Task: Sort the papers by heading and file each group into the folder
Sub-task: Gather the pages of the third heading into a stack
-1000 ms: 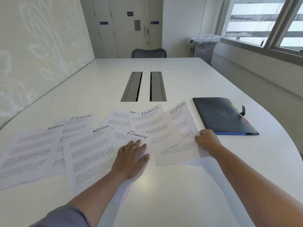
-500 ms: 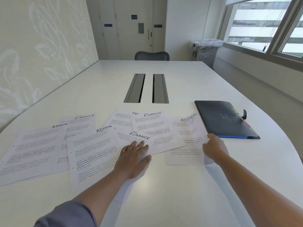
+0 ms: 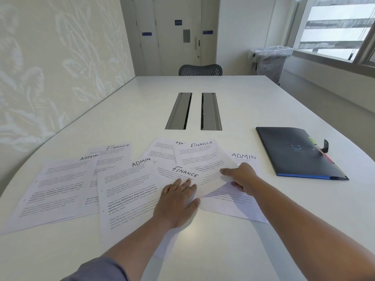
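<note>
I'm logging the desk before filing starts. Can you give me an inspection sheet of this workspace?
Surface: white table, two grey hatches at its middle.
Job's things: sheets headed ADMIN and FINANCE fanned out and overlapping, unsorted; dark folder closed, lying right of them.
Clutter: nothing seen.
Hands: left hand flat on the papers near a FINANCE sheet; right hand pinching a sheet's edge, lifting it.
Cables: nothing seen.
Surroundings: chair at the far end, lined bin, doors, window on the right.

Grey-blue sleeve (image 3: pixel 101 268) on left arm, right forearm (image 3: pixel 304 230) bare
</note>
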`<state>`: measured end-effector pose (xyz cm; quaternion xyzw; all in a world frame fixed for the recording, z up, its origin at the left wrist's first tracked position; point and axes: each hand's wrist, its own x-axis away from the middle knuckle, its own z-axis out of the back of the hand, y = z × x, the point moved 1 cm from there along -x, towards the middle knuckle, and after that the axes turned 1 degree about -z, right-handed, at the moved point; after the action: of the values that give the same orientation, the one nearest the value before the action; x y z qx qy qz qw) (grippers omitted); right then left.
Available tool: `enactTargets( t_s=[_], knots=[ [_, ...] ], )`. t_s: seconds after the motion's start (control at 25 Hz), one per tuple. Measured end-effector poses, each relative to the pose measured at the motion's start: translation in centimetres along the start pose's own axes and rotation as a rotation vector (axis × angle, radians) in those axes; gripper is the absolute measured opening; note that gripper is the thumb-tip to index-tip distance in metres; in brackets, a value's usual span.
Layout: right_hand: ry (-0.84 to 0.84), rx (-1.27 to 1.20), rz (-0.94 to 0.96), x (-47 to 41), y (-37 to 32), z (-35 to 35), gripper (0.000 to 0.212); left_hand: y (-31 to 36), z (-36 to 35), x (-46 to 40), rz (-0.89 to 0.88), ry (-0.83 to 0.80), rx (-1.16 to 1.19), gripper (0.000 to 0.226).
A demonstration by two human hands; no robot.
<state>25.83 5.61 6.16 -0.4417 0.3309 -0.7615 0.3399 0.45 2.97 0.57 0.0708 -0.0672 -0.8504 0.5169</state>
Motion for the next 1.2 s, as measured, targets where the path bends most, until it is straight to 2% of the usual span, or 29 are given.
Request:
enactTargets(
  t_s=[0.12, 0.2, 0.32, 0.56, 0.68, 0.76, 0.84, 0.92, 1.04, 1.12, 1.2],
  knots=[
    [-0.015, -0.010, -0.020, -0.5, 0.1, -0.5, 0.009, -0.1, -0.1, -0.1, 0.004, 0.004, 0.018, 0.060],
    [0.092, 0.023, 0.056, -0.7, 0.5, -0.4, 0.023, -0.3, -0.3, -0.2, 0.007, 0.004, 0.027, 0.060],
    [0.329, 0.035, 0.147, -0.3, 1.1, 0.9, 0.024, -0.3, -0.3, -0.3, 0.018, -0.002, 0.032, 0.066],
    [0.490, -0.287, 0.262, 3.2, 4.0, 0.7, 0.024, 0.5, 0.3, 0.0, -0.012, -0.062, 0.071, 0.070],
    [0.525, -0.381, 0.312, 4.6, 4.8, 0.4, 0.022, 2.8, 0.7, 0.5, -0.005, -0.126, 0.275, 0.073],
    [0.554, -0.413, 0.324, 5.2, 4.5, 0.2, 0.020, 4.4, 0.9, 1.0, 0.003, -0.108, 0.492, 0.070],
    [0.579, -0.450, 0.329, 5.5, 4.1, 0.0, 0.020, 5.0, 1.8, 1.1, 0.028, 0.031, 0.744, 0.060],
    [0.597, -0.508, 0.340, 5.7, 3.5, -0.3, 0.021, 3.5, 3.5, 0.9, 0.113, 0.184, 0.846, 0.054],
    [0.631, -0.630, 0.354, 6.2, 2.5, -0.6, 0.017, -1.7, 5.6, 0.1, 0.347, 0.270, 0.734, 0.052],
    [0.664, -0.718, 0.374, 6.5, 1.4, -0.8, 0.013, -6.0, 6.3, -0.3, 0.484, 0.200, 0.553, 0.057],
    [0.634, -0.807, 0.380, 6.4, 0.5, -1.2, 0.011, -9.3, 6.5, -0.3, 0.535, 0.091, 0.381, 0.059]
  ],
)
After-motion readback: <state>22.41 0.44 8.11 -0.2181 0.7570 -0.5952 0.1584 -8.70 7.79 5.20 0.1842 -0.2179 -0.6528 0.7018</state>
